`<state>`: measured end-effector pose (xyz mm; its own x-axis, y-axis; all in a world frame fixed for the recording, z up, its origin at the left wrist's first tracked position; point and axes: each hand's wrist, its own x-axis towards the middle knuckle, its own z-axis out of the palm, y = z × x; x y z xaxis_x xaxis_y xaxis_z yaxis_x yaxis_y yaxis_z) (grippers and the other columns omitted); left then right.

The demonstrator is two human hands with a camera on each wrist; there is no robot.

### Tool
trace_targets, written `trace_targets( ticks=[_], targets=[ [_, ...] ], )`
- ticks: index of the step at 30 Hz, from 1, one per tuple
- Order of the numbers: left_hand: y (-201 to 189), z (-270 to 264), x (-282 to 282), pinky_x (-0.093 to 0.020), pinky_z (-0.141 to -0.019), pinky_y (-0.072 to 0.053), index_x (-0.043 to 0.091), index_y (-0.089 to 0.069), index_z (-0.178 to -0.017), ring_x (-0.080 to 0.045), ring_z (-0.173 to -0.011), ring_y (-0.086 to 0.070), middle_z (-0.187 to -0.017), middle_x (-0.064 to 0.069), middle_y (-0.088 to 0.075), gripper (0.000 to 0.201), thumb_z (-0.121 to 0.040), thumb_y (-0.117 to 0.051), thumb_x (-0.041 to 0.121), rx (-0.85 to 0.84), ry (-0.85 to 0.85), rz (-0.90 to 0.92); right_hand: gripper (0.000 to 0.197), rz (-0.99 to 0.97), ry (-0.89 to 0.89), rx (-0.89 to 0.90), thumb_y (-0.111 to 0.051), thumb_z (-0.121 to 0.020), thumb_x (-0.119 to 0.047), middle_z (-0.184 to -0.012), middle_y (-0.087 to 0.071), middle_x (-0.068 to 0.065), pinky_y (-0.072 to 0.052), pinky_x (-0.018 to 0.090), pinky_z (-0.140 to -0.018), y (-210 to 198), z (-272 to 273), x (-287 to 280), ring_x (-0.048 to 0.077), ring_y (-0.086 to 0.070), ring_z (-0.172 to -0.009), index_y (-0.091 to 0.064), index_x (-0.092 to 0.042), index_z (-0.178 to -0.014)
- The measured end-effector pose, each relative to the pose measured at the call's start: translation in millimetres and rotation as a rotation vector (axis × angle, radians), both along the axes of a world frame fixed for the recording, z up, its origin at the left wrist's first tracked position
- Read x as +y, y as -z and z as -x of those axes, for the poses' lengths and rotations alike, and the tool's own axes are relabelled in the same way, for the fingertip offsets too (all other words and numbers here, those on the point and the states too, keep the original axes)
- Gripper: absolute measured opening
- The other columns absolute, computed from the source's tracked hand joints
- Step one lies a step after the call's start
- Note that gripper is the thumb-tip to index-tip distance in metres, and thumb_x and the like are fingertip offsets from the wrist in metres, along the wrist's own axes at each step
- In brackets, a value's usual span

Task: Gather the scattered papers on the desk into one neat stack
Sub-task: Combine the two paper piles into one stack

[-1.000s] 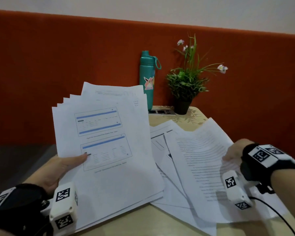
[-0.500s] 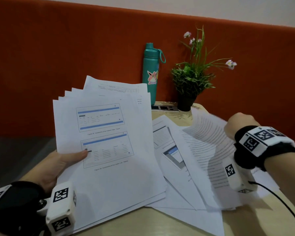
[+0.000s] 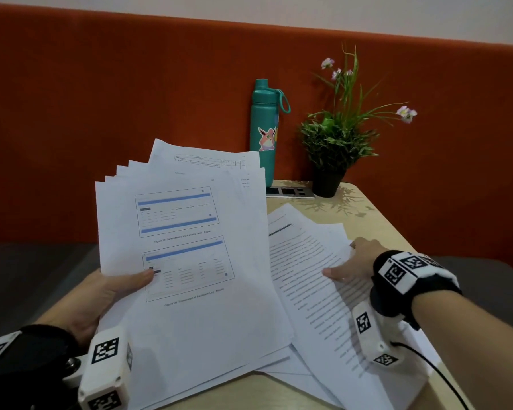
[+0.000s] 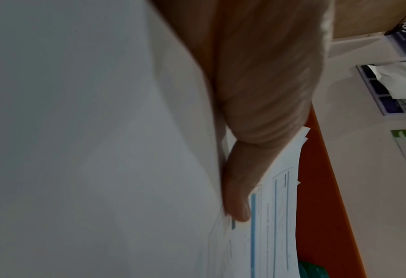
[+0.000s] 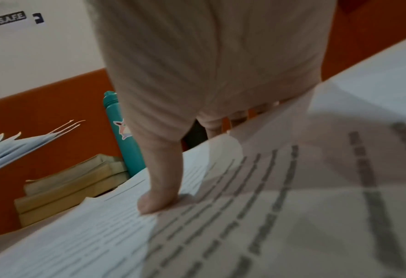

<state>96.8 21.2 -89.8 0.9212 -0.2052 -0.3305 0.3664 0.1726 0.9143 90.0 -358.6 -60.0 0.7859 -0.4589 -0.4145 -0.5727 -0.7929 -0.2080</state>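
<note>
My left hand holds a fanned bundle of printed sheets raised over the desk's left side, thumb on top of the front page, which shows blue-barred tables. In the left wrist view the thumb presses on that bundle. My right hand pinches the right edge of a text-covered sheet, thumb on top and fingers underneath. In the right wrist view the thumb lies on the text sheet, which curves upward. More loose sheets lie under it on the desk.
A teal water bottle with a sticker and a potted plant stand at the back of the beige desk, next to a socket strip. An orange padded wall runs behind. A cable trails from my right wrist.
My right hand has come back down and leftward with the text sheet, now lower and nearer the bundle. The left hand still holds the bundle in about the same place.
</note>
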Motion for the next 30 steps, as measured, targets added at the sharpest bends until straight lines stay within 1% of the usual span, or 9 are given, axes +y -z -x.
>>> trace_targets(
  ticks=[3, 5, 7, 13, 18, 23, 25, 28, 30],
  targets=[
    [0, 0, -1, -0.052, -0.074, -0.059, 0.01, -0.062, -0.121, -0.042, -0.094, -0.071, -0.111, -0.023, -0.072, 0.046, -0.076, -0.06, 0.002, 0.008, 0.005, 0.005, 0.078, 0.057, -0.026, 0.044, -0.067, -0.077, -0.055, -0.129, -0.057, 0.011, -0.047, 0.031, -0.085, 3, -6, -1, 0.025, -0.058, -0.11, -0.045, -0.004, -0.132],
    [-1, 1, -3, -0.049, -0.067, -0.061, 0.008, -0.064, -0.117, -0.04, -0.088, -0.073, -0.108, -0.023, -0.072, 0.043, -0.074, -0.06, 0.001, 0.006, 0.0, 0.02, 0.055, 0.087, -0.066, 0.083, -0.066, -0.077, -0.057, -0.096, -0.063, 0.006, -0.043, 0.024, -0.064, 5, -11, 0, 0.019, -0.057, -0.082, -0.057, -0.007, -0.099],
    [-2, 3, -4, -0.047, -0.062, -0.061, 0.008, -0.065, -0.114, -0.038, -0.082, -0.074, -0.107, -0.023, -0.073, 0.042, -0.074, -0.059, 0.0, -0.003, 0.005, 0.036, 0.055, 0.112, -0.066, 0.068, -0.069, -0.073, -0.059, -0.074, -0.054, 0.001, -0.039, 0.023, -0.059, 7, -16, 2, 0.015, -0.051, -0.066, -0.052, -0.007, -0.081],
    [-7, 10, -7, -0.047, -0.059, -0.061, 0.01, -0.066, -0.106, -0.036, -0.072, -0.075, -0.096, -0.022, -0.076, 0.038, -0.07, -0.06, 0.001, -0.017, -0.015, 0.05, 0.087, 0.139, -0.056, 0.074, -0.075, -0.064, -0.061, -0.126, -0.061, 0.007, -0.048, 0.03, -0.089, 7, -20, -4, 0.025, -0.06, -0.11, -0.053, -0.008, -0.129],
    [-5, 7, -5, -0.049, -0.07, -0.059, 0.009, -0.066, -0.107, -0.036, -0.077, -0.075, -0.102, -0.022, -0.074, 0.04, -0.069, -0.061, 0.001, -0.012, -0.035, 0.015, 0.055, 0.171, -0.102, 0.099, -0.071, -0.068, -0.062, -0.069, -0.055, 0.0, -0.042, 0.027, -0.071, 11, -24, -3, 0.018, -0.053, -0.068, -0.055, -0.01, -0.074],
    [-5, 8, -5, -0.05, -0.067, -0.06, 0.009, -0.066, -0.109, -0.037, -0.078, -0.075, -0.103, -0.023, -0.074, 0.039, -0.071, -0.061, 0.001, -0.01, -0.025, 0.024, 0.059, 0.174, -0.142, 0.12, -0.072, -0.076, -0.047, -0.097, -0.061, 0.004, -0.044, 0.028, -0.077, 4, -25, -1, 0.023, -0.057, -0.092, -0.061, -0.006, -0.116],
    [-6, 7, -5, -0.05, -0.067, -0.06, 0.01, -0.066, -0.109, -0.037, -0.079, -0.075, -0.104, -0.023, -0.074, 0.039, -0.071, -0.061, 0.002, -0.012, -0.017, 0.025, 0.054, 0.151, -0.098, 0.091, -0.076, -0.076, -0.036, -0.104, -0.064, 0.008, -0.045, 0.029, -0.078, -2, -25, -6, 0.025, -0.059, -0.096, -0.062, -0.004, -0.116],
    [-6, 7, -5, -0.049, -0.07, -0.06, 0.01, -0.066, -0.11, -0.038, -0.081, -0.074, -0.104, -0.022, -0.074, 0.04, -0.071, -0.061, 0.002, -0.016, -0.014, 0.014, 0.041, 0.23, -0.135, 0.067, -0.075, -0.076, -0.039, -0.083, -0.062, 0.004, -0.045, 0.027, -0.069, -4, -22, -15, 0.022, -0.059, -0.083, -0.064, -0.006, -0.097],
    [-6, 7, -6, -0.048, -0.069, -0.06, 0.01, -0.066, -0.108, -0.038, -0.079, -0.075, -0.102, -0.023, -0.074, 0.04, -0.069, -0.061, 0.002, -0.018, -0.01, 0.009, 0.05, 0.215, -0.177, 0.049, -0.073, -0.075, -0.046, -0.096, -0.066, 0.005, -0.048, 0.028, -0.073, 1, -20, -18, 0.022, -0.062, -0.092, -0.061, -0.008, -0.106]
  ],
)
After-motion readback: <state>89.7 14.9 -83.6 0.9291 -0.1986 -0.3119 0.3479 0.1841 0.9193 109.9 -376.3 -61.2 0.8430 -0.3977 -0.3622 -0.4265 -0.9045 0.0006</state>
